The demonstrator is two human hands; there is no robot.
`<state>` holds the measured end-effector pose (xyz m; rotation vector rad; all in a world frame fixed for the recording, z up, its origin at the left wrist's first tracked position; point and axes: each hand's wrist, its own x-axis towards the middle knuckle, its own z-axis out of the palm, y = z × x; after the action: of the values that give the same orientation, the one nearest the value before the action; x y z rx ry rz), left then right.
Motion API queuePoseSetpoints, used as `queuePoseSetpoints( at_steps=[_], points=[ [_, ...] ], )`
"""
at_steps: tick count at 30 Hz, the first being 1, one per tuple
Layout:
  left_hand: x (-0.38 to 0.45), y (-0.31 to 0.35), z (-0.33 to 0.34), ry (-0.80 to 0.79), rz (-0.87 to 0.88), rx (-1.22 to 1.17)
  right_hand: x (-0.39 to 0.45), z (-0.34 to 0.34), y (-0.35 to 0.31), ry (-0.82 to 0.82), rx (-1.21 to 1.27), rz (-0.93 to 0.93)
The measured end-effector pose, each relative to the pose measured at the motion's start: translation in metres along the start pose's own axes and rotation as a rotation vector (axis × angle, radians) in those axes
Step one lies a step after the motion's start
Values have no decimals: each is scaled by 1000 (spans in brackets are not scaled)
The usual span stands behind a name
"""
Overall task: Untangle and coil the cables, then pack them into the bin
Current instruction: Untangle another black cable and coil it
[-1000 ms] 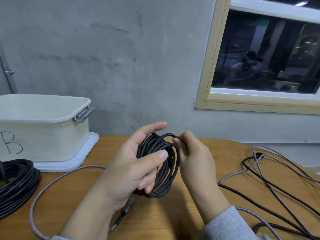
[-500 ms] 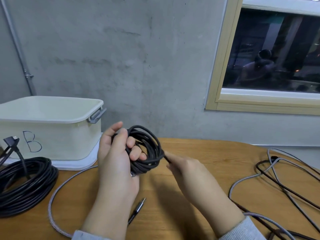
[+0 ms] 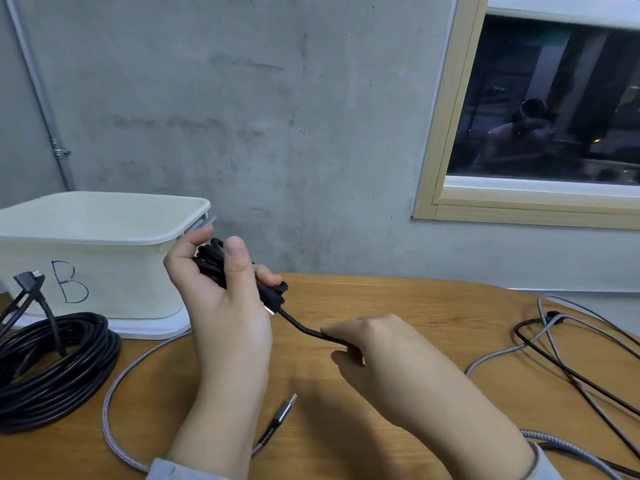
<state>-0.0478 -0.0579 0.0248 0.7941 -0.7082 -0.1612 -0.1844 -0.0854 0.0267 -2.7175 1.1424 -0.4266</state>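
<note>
Gripping the black coil (image 3: pixel 221 268) in your curled left hand (image 3: pixel 225 306), your right hand (image 3: pixel 377 348) pinched its tail end, white bin (image 3: pixel 104 271) just behind.

A wooden table (image 3: pixel 415 306) with a rounded far edge stands against a bare grey concrete wall (image 3: pixel 242 116). A thin metal conduit (image 3: pixel 38 98) runs down the wall at the left, fixed by a clamp. At the upper right, a window (image 3: pixel 554 98) in a light wooden frame shows dark glass with dim reflections.
</note>
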Motion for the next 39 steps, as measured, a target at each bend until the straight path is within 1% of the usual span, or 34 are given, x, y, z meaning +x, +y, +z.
queuePoseSetpoints(
  at_steps=[4,8,12,16,20,23,25,28,31,33,37,39],
  points=[
    [2,-7,-4,-109,18,80,-4,-8,-2,26,7,46],
    [2,-11,-8,-197,105,211,-12,-23,0,26,-10,85],
    [2,-16,-10,-309,134,231,-20,-36,0,78,-35,61],
    [-3,-17,-6,-434,185,318,-18,-22,4,147,-32,-21],
    [-8,-18,-6,-605,51,395,-15,-18,14,233,-67,-61],
    [-12,-17,-3,-720,-29,420,-16,-24,17,279,-19,-109],
    [-15,-16,-2,-754,-65,412,-16,-28,18,278,18,-137],
    [-20,-9,3,-765,-177,321,-15,-33,18,273,67,-174],
    [-23,-4,5,-773,-235,233,-16,-40,16,298,129,-195],
    [-22,-5,6,-827,-263,181,-17,-43,16,325,161,-210],
    [-23,-9,7,-971,-284,184,-18,-47,20,384,146,-203],
    [-24,-8,8,-960,-303,215,-19,-47,21,372,147,-207]
  ],
)
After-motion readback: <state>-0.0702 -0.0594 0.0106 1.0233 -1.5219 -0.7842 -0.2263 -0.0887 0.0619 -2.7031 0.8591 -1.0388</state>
